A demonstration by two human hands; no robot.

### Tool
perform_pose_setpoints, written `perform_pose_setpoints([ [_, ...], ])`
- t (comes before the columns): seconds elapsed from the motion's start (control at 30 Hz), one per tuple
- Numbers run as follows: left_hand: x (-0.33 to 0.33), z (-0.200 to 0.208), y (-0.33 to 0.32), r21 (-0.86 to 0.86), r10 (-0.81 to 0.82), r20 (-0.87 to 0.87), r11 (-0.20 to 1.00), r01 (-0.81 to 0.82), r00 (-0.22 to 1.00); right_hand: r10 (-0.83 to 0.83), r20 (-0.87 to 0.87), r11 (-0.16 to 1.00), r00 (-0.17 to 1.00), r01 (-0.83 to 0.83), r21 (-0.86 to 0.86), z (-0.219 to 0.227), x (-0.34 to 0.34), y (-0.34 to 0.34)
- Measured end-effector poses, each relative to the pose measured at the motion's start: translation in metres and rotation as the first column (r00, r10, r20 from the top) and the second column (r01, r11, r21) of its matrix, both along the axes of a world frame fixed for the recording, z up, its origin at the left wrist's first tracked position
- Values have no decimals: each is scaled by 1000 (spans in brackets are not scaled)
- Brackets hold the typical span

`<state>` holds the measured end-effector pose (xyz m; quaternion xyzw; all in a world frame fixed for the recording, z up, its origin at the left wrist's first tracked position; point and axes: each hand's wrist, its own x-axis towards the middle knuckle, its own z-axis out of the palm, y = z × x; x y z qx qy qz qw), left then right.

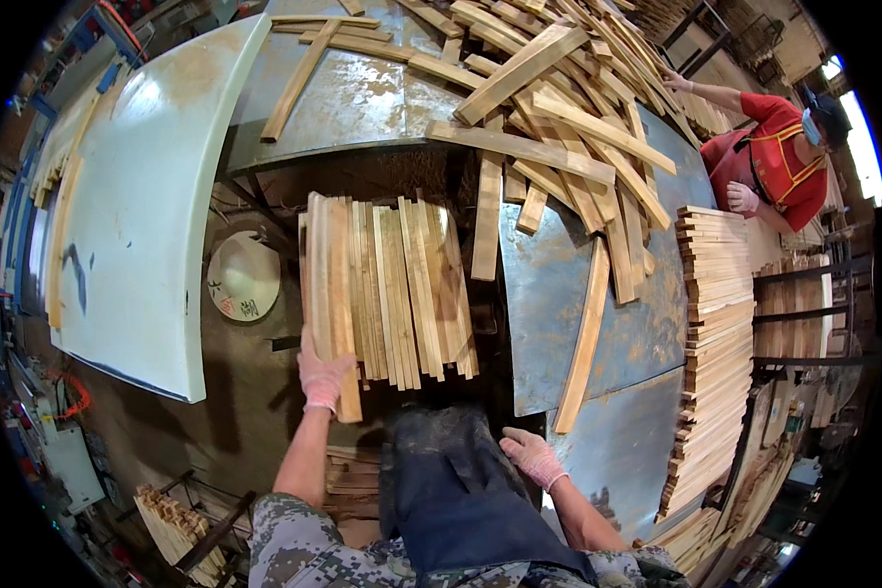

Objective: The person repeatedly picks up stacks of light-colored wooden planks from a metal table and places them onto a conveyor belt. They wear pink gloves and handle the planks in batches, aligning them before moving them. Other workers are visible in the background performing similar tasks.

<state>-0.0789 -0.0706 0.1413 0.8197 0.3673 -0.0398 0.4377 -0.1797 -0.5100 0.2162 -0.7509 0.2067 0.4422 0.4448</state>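
Observation:
In a white glove, my left hand [325,379] is closed on a wooden slat [344,304] at the left end of a row of slats. That row of wooden slats [402,284] lies side by side, below the level of the metal tables. My right hand [533,457], gloved too, hangs at the edge of the metal table [598,392] on my right. Its fingers look loosely apart and nothing shows in them. Nearest to it on that table is a single slat [584,338], slanting out from a jumbled pile of slats [559,127].
A neat stack of slats [712,343] lines the right table's far side. Beyond it stands a co-worker in red [774,162]. To my left are a large pale panel [147,216] and a round stool-like top [245,276]. More slats [353,480] lie low by my apron.

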Motion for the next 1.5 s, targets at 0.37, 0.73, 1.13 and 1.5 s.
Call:
perform_pose_setpoints([
  [0.37, 87, -34, 49, 445, 88, -507, 879, 173, 858, -112, -65, 993, 992, 114, 22, -22, -9, 15],
  [0.73, 74, -77, 48, 442, 25, -514, 865, 239, 857, -165, -106, 986, 981, 168, 21, -41, -21, 16],
  [1.13, 105, -38, 45, 347, 9, -658, 891, 293, 753, -154, -100, 984, 983, 162, 74, -59, -30, 26],
  [1.5, 83, -80, 43, 364, -5, -751, 831, 420, 661, -192, -132, 974, 973, 205, 96, -51, -15, 39],
])
